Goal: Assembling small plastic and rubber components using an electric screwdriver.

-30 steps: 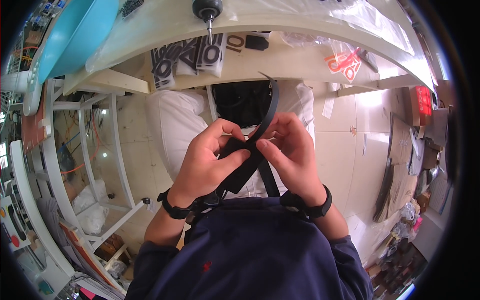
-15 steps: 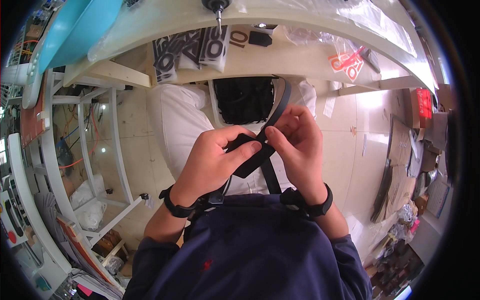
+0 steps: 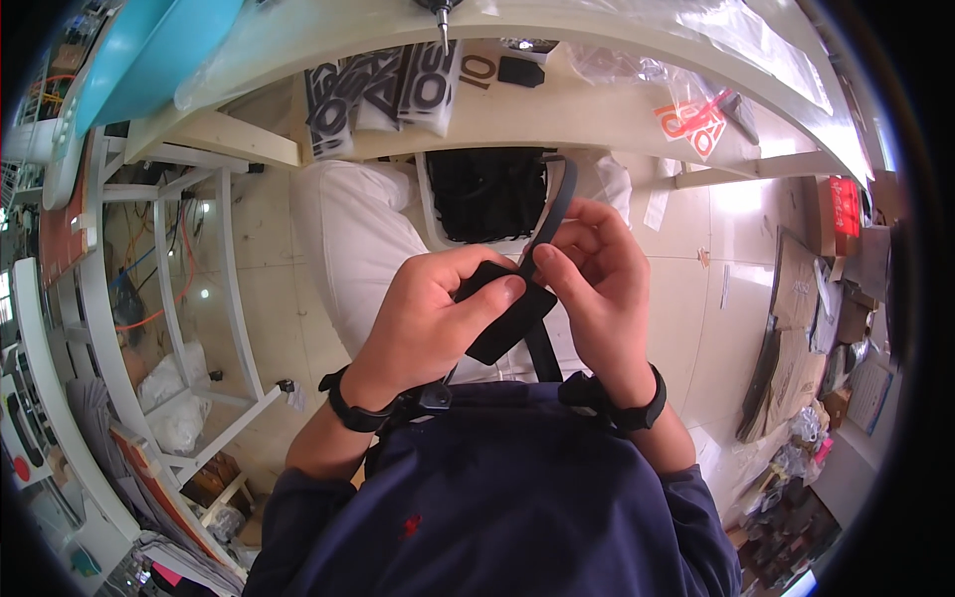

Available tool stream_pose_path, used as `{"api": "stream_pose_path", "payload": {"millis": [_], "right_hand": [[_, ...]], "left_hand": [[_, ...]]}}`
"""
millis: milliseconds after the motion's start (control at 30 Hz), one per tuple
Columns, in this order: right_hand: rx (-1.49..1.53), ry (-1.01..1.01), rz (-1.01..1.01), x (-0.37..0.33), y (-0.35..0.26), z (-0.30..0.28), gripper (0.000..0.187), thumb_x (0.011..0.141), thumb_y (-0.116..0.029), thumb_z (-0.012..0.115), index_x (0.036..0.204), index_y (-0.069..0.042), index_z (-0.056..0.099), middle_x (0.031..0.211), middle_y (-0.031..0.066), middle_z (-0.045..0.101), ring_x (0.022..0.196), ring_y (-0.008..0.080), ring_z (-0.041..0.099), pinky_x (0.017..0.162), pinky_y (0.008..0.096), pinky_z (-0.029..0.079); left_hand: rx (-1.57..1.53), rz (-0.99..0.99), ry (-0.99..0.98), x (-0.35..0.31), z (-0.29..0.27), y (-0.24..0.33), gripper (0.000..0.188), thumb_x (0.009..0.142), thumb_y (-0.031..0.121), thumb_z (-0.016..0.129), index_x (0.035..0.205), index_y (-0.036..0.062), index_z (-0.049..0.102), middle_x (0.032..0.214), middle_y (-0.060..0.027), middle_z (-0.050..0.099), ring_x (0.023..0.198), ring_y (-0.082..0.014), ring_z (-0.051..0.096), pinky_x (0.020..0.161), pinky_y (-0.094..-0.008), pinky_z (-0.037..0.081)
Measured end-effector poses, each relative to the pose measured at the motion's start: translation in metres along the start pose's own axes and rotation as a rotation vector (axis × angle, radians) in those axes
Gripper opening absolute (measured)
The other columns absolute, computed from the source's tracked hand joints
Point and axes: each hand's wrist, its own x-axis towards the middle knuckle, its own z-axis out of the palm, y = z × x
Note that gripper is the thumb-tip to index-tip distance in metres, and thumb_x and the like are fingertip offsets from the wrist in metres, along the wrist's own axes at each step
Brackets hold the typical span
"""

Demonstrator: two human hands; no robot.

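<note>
My left hand [image 3: 420, 310] is closed on a flat black piece [image 3: 509, 326], its thumb pressed on the upper edge. My right hand [image 3: 605, 298] pinches a dark grey strip [image 3: 564, 202] between thumb and fingers, right beside that edge. The strip curves up and away from the fingers toward the table edge; its lower end meets the black piece, but how they join is hidden by my fingertips. Beyond my hands, between my knees, stands a pale bin [image 3: 430, 221] with black items [image 3: 487, 199] in it.
A pale table [image 3: 557, 124] spans the far side, with bagged black-and-white printed pieces [image 3: 428, 95], a small black piece [image 3: 519, 72] and an orange-white sheet [image 3: 693, 127]. A screwdriver tip [image 3: 444, 30] hangs over it. White metal frames [image 3: 231, 279] stand left; cartons and cardboard [image 3: 786, 328] line the right.
The black piece has turned so more of its flat face shows. My right hand has shifted slightly to the right, still pinching the strip.
</note>
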Motion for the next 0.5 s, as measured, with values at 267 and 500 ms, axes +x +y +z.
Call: {"api": "stream_pose_path", "payload": {"millis": [267, 500], "right_hand": [[-0.008, 0.002, -0.026, 0.004, -0.002, 0.0, 0.037, 0.093, 0.002, 0.067, 0.125, 0.005, 0.05, 0.092, 0.0062, 0.067, 0.084, 0.0086, 0.065, 0.075, 0.022, 0.053], [-0.17, -0.019, -0.083, 0.003, 0.004, 0.004, 0.039, 0.092, 0.002, 0.069, 0.125, 0.004, 0.049, 0.09, 0.0065, 0.067, 0.081, 0.0105, 0.067, 0.071, 0.0237, 0.054]], "left_hand": [[0.016, 0.005, 0.014, 0.004, 0.0, 0.002, 0.016, 0.095, 0.013, 0.066, 0.098, -0.0026, 0.07, 0.074, 0.0003, 0.065, 0.07, -0.0029, 0.054, 0.062, -0.0229, 0.044], [-0.016, -0.005, -0.03, 0.003, -0.009, -0.002, 0.012, 0.094, 0.007, 0.064, 0.098, -0.004, 0.068, 0.08, 0.001, 0.065, 0.075, -0.003, 0.055, 0.066, -0.0205, 0.045]]}}
